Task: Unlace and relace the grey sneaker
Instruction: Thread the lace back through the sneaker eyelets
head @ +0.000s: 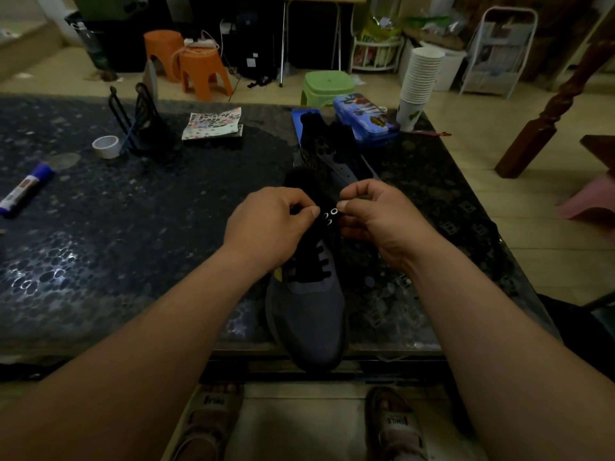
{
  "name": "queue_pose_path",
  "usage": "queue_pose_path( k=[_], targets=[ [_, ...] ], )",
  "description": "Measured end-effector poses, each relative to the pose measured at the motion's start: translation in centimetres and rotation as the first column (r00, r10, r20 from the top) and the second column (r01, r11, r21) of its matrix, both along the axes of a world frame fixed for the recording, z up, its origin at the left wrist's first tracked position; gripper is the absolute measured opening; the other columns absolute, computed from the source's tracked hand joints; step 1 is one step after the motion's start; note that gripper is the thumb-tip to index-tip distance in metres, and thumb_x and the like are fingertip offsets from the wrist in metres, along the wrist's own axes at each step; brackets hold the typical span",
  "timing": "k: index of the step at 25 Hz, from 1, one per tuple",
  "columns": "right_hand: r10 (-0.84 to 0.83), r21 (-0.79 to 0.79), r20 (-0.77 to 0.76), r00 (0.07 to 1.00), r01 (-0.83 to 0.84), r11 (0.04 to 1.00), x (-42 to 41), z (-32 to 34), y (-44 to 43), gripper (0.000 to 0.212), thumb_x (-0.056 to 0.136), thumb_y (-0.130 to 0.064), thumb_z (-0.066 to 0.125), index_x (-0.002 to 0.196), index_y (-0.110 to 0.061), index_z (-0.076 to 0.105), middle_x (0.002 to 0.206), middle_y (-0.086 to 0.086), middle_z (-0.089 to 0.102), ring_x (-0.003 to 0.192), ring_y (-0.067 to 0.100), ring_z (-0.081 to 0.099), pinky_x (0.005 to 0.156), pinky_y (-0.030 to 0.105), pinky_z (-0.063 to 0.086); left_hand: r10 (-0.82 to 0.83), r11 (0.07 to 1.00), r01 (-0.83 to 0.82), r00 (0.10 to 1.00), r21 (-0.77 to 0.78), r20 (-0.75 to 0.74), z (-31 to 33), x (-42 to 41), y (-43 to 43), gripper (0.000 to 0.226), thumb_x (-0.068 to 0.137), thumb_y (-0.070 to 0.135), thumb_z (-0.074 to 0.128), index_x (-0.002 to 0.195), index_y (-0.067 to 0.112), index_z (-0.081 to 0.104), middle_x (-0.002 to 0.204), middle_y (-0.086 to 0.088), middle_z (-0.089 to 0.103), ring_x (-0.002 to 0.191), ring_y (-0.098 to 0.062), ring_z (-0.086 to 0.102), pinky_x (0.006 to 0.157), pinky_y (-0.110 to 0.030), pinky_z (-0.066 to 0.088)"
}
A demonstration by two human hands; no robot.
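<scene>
The grey sneaker [307, 314] lies on the dark speckled table [100, 227], close to its near edge, with the toe pointing back at the person and slightly overhanging the edge. The black lace [316, 264] crosses the lower rows over the tongue, while the upper metal eyelets [329, 216] show bare between the two thumbs. The left hand [269, 224] has its fingers curled, thumb and forefinger pinching the lace just beside those eyelets, though the dark there hides the lace tip. The right hand [376, 221] is likewise curled, its thumb and forefinger gripping the sneaker's eyelet edge on the other side. Just behind the sneaker lies a second dark shoe [332, 151]. Farther back on the table stand a blue pencil case [364, 119] and a stack of paper cups [419, 78]. To the left are a sticker sheet [213, 123], a black wire holder [139, 128], a roll of tape [106, 147] and a glue stick [23, 191]. Beyond the table, two orange stools [196, 71] and a green stool [327, 86] stand on the floor.
</scene>
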State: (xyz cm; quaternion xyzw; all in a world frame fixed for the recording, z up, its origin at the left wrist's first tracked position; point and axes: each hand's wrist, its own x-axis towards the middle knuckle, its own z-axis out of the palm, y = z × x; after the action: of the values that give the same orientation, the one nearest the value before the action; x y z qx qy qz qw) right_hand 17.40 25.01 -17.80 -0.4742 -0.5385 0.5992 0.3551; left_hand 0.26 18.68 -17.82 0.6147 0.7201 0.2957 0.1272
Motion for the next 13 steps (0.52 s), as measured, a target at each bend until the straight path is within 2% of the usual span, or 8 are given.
queue_pose_path(
  k=[5,9,13],
  targets=[
    [-0.012,0.009,0.015,1.000,0.012,1.000,-0.10,-0.03,-0.05,0.011,0.097,-0.005,0.065,0.099,-0.015,0.060,0.088,0.003,0.066,0.076,0.017,0.067,0.066,0.029,0.058,0.006,1.000,-0.005,0.996,0.013,-0.093,-0.17,0.67,0.10,0.014,0.097,0.048,0.062,0.096,0.041,0.075,0.086,0.017,0.065,0.084,-0.012,0.065,0.072,-0.036,0.055],
    [-0.006,-0.029,0.019,1.000,0.006,1.000,0.31,-0.29,-0.28,0.006,0.102,-0.015,0.061,0.106,-0.012,0.066,0.088,0.001,0.071,0.079,0.014,0.068,0.064,0.025,0.058,-0.011,1.000,0.011,0.995,0.002,-0.103,-0.29,0.51,0.38,0.015,0.098,0.046,0.061,0.100,0.042,0.075,0.093,0.017,0.063,0.091,-0.016,0.065,0.075,-0.036,0.054],
    [0.084,0.003,0.125,0.989,-0.085,0.996,0.29,-0.95,-0.63,0.005,0.098,-0.013,0.068,0.093,-0.013,0.070,0.077,-0.002,0.065,0.071,0.009,0.061,0.062,0.024,0.055,-0.033,0.999,0.034,0.992,0.008,-0.122,-0.45,0.36,0.47,0.016,0.099,0.043,0.059,0.105,0.041,0.074,0.094,0.016,0.058,0.095,-0.019,0.063,0.079,-0.040,0.054]
  ],
)
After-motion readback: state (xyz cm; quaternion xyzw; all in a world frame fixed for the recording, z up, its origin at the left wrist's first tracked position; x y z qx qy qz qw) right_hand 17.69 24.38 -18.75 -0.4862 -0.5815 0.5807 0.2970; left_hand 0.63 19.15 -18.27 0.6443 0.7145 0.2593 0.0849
